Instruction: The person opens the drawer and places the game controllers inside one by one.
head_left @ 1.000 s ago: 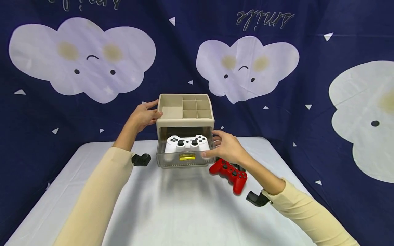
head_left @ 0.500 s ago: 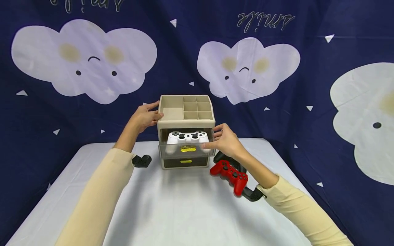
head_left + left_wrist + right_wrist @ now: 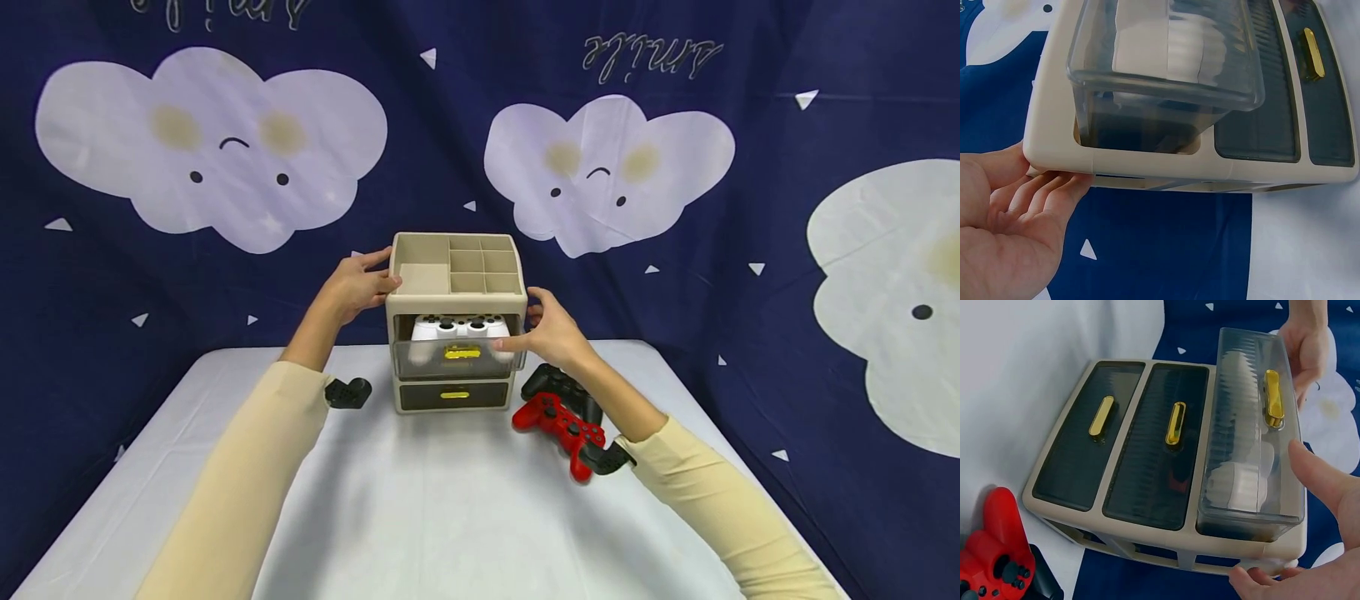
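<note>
A cream desk organizer [image 3: 422, 283] with three smoked, clear-fronted drawers stands at the table's back. Its top drawer [image 3: 420, 358] is pulled partly out, and a white game controller [image 3: 450, 328] lies inside. My left hand [image 3: 352, 287] holds the organizer's left side, thumb near the top rim and fingers along the side, as the left wrist view [image 3: 1029, 225] shows. On the right, my right hand [image 3: 555, 333] has its thumb against the drawer front while its bent fingers rest along the organizer's side. The lower two drawers [image 3: 1157, 447] are closed, with gold handles.
To the right of the organizer, a red game controller [image 3: 551, 417] lies against a black game controller [image 3: 558, 385] on the white tabletop [image 3: 442, 500]. A dark blue cloud-patterned curtain [image 3: 435, 167] hangs right behind the table.
The top drawer has slid inward, with my right hand moving back along with it. More of the white controller is covered, and the bottom drawer now shows. My left hand stays at the organizer's side.
</note>
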{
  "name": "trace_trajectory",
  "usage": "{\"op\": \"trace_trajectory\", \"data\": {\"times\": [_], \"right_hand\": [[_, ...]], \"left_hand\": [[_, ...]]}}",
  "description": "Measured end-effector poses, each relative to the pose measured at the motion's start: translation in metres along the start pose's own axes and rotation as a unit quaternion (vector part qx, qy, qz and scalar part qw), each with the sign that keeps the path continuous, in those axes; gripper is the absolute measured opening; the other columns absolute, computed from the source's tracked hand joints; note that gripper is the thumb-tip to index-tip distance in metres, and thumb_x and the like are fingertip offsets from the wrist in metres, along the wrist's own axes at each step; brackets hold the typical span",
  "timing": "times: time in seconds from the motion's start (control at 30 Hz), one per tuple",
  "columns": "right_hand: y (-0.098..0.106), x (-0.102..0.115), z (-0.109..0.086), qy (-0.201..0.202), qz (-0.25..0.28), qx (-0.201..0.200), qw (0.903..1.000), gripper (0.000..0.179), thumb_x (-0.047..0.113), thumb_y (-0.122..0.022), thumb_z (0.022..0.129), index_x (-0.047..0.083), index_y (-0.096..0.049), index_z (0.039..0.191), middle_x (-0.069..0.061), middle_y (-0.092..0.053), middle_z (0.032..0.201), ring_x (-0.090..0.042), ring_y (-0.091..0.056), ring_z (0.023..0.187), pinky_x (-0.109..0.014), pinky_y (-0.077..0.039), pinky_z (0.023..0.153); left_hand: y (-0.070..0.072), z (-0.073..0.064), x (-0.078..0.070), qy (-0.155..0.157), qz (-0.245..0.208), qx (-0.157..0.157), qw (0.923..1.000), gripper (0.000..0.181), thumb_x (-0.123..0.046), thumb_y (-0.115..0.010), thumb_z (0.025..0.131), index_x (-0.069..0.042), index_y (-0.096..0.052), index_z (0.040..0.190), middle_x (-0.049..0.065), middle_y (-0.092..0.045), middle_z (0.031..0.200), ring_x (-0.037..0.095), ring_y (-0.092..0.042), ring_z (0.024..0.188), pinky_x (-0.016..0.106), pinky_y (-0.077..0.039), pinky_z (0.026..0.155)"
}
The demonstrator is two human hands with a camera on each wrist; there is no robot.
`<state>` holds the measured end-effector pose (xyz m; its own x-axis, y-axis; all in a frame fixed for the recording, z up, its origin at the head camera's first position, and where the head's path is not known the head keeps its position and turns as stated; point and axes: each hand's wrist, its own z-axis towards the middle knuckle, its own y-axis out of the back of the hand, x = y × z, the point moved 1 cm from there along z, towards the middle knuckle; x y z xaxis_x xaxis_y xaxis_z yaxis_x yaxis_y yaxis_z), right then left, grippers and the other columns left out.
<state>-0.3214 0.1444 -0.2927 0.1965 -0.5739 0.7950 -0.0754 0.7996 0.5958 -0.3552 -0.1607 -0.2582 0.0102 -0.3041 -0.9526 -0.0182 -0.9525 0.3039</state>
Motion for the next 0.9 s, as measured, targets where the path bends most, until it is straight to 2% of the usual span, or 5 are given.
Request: {"op": "trace_trajectory", "data": {"times": [0.3,0.47,0.57,0.73,0.9], "right_hand": [[-0.001,-0.006,0.005,0.035,0.045,0.004,0.9983,0.12,0.024,-0.098,0.067,0.027,-0.024,0.161,-0.016,-0.054,0.147,-0.035,-0.051,0.136,-0.054,-0.045,0.111],[-0.003,-0.01,0.007,0.022,0.074,0.019,0.9968,0.117,0.025,-0.094,0.072,0.02,-0.02,0.162,-0.019,-0.048,0.153,-0.036,-0.05,0.139,-0.052,-0.043,0.114],[-0.006,-0.013,0.008,0.012,0.096,0.024,0.995,0.107,0.026,-0.092,0.076,0.012,-0.027,0.159,-0.018,-0.049,0.152,-0.034,-0.05,0.139,-0.05,-0.042,0.116],[-0.01,-0.016,0.009,0.005,0.099,0.008,0.995,0.091,0.031,-0.09,0.077,0.004,-0.041,0.149,-0.017,-0.056,0.145,-0.032,-0.054,0.135,-0.048,-0.044,0.114],[-0.013,-0.017,0.012,-0.002,0.077,-0.02,0.9968,0.084,0.037,-0.091,0.076,0.003,-0.049,0.14,-0.016,-0.063,0.135,-0.03,-0.061,0.125,-0.046,-0.05,0.108]], "left_hand": [[-0.001,0.0,0.001,-0.002,-0.002,0.007,1.0,0.071,-0.011,-0.061,0.103,-0.027,-0.026,0.162,0.013,-0.038,0.162,0.029,-0.051,0.14,0.041,-0.047,0.112],[-0.001,-0.001,0.0,-0.003,0.003,0.004,1.0,0.071,-0.012,-0.061,0.103,-0.028,-0.026,0.162,0.013,-0.039,0.161,0.029,-0.052,0.139,0.041,-0.048,0.112],[-0.001,-0.001,0.0,-0.001,0.006,0.002,1.0,0.071,-0.013,-0.062,0.103,-0.028,-0.026,0.162,0.012,-0.039,0.161,0.029,-0.052,0.139,0.041,-0.047,0.112],[-0.001,-0.001,0.0,-0.002,0.006,-0.001,1.0,0.071,-0.012,-0.062,0.103,-0.028,-0.026,0.162,0.012,-0.04,0.161,0.029,-0.051,0.14,0.041,-0.047,0.113],[-0.001,-0.001,-0.001,-0.001,0.005,-0.003,1.0,0.071,-0.012,-0.062,0.103,-0.028,-0.026,0.162,0.013,-0.04,0.161,0.029,-0.051,0.139,0.041,-0.047,0.113]]}}
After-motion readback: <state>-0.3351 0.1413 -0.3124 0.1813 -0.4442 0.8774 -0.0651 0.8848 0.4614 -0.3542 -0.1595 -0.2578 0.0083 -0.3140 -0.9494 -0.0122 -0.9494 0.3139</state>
